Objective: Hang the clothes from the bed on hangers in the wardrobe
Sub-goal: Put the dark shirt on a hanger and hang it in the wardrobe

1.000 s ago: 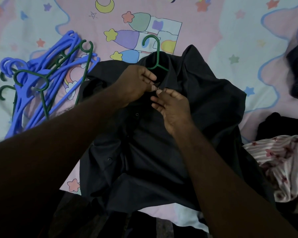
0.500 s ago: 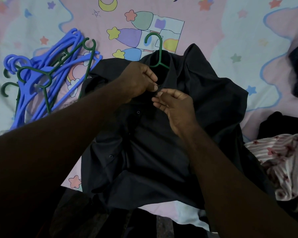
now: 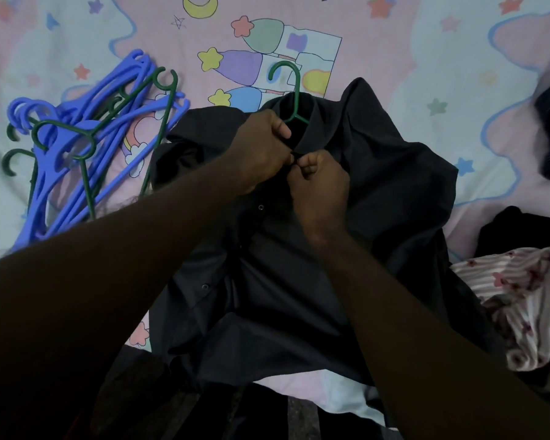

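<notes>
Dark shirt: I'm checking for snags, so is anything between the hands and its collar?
Nothing visible. The left hand and right hand both pinch the dark shirt at its collar, just below the green hanger hook.

Dim, flat light; wide-angle edge curvature

A dark shirt (image 3: 378, 192) on a green hanger (image 3: 291, 90) is pinched at the collar by the left hand (image 3: 262, 150) and right hand (image 3: 319, 182).

A bed (image 3: 394, 42) fills nearly the whole view, spread with a pastel sheet (image 3: 61, 33) of pink and pale blue, printed with stars and a yellow crescent moon (image 3: 200, 7). Past its near edge shows a dark, speckled strip of floor (image 3: 299, 416). The light is dim
</notes>
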`<act>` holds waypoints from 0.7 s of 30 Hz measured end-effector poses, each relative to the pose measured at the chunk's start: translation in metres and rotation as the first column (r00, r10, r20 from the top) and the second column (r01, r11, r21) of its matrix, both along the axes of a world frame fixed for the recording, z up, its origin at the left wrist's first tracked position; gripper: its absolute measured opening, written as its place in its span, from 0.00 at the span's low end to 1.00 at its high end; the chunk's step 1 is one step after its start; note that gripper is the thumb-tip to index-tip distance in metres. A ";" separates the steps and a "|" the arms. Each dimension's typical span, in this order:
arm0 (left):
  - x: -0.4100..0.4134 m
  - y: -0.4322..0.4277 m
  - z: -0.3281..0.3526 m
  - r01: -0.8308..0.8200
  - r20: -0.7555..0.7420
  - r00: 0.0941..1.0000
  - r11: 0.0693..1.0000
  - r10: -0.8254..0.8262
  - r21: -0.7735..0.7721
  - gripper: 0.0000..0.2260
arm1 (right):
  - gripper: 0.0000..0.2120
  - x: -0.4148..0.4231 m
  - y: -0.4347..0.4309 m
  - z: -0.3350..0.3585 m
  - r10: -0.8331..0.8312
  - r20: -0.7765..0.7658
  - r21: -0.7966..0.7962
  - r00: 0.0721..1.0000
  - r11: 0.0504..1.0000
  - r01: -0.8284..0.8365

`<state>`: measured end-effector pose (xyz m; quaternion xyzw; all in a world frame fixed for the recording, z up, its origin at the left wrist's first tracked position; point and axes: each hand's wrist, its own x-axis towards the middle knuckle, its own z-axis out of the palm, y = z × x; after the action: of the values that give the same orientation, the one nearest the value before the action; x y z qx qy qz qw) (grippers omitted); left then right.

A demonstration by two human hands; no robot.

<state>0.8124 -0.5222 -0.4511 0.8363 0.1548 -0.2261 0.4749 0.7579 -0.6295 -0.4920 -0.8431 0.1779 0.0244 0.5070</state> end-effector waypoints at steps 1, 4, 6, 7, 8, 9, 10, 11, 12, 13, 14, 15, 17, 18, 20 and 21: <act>0.001 0.000 0.001 0.007 0.000 1.000 1.000 -0.007 -0.005 0.16 | 0.03 0.000 0.000 -0.001 -0.019 -0.007 0.013 1.000 1.000 0.019; 0.004 -0.001 0.003 0.026 -0.013 1.000 0.999 -0.027 -0.024 0.17 | 0.07 0.001 -0.003 0.004 -0.077 -0.089 0.206 0.993 0.974 0.094; 0.006 0.000 0.003 0.033 -0.024 0.999 0.999 -0.034 -0.031 0.17 | 0.07 0.004 -0.006 0.008 -0.072 -0.187 0.419 0.980 0.896 0.146; 0.007 0.002 0.002 0.033 -0.037 0.999 0.999 -0.035 -0.035 0.16 | 0.07 0.006 -0.008 0.010 -0.050 -0.250 0.521 0.967 0.834 0.178; 0.007 0.003 0.002 0.035 -0.053 0.998 0.999 -0.037 -0.041 0.16 | 0.06 0.008 -0.011 0.011 -0.016 -0.307 0.603 0.951 0.770 0.208; 0.008 0.005 0.001 0.039 -0.069 0.997 0.998 -0.043 -0.054 0.16 | 0.06 0.011 -0.014 0.012 0.027 -0.347 0.658 0.937 0.720 0.223; 0.009 0.007 0.002 0.051 -0.082 0.995 0.996 -0.057 -0.070 0.15 | 0.05 0.013 -0.018 0.012 0.073 -0.368 0.691 0.927 0.689 0.220; 0.011 0.009 0.003 0.079 -0.088 0.992 0.993 -0.086 -0.087 0.15 | 0.05 0.015 -0.021 0.011 0.118 -0.378 0.714 0.918 0.668 0.208; 0.012 0.010 0.006 0.125 -0.087 0.987 0.987 -0.133 -0.098 0.15 | 0.05 0.018 -0.024 0.012 0.160 -0.382 0.731 0.910 0.655 0.191; 0.014 0.010 0.008 0.180 -0.081 0.979 0.979 -0.188 -0.095 0.15 | 0.06 0.021 -0.026 0.013 0.191 -0.380 0.742 0.905 0.648 0.175; 0.015 0.009 0.010 0.229 -0.064 0.970 0.971 -0.234 -0.073 0.15 | 0.06 0.024 -0.026 0.014 0.206 -0.369 0.743 0.906 0.652 0.155; 0.016 0.007 0.011 0.251 -0.023 0.967 0.967 -0.252 -0.034 0.15 | 0.06 0.028 -0.026 0.015 0.195 -0.347 0.725 0.918 0.676 0.130; 0.018 0.006 0.008 0.171 0.167 0.968 0.979 -0.189 0.112 0.13 | 0.05 0.038 -0.026 0.018 0.104 -0.271 0.626 0.957 0.775 0.093; 0.019 0.007 0.005 0.079 0.284 0.949 0.977 -0.134 0.199 0.14 | 0.05 0.043 -0.028 0.017 0.049 -0.222 0.557 0.974 0.826 0.086; 0.016 0.008 -0.004 -0.093 0.437 0.898 0.949 -0.051 0.302 0.17 | 0.03 0.050 -0.034 0.013 -0.020 -0.101 0.387 0.995 0.920 0.058; 0.011 0.009 -0.010 -0.148 0.472 0.881 0.945 -0.008 0.292 0.17 | 0.03 0.050 -0.038 0.009 -0.010 -0.037 0.271 0.999 0.962 0.020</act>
<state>0.8233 -0.5128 -0.4614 0.9254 0.1010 0.0275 0.3641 0.8081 -0.6676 -0.4833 -0.7637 0.1881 0.0596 0.6147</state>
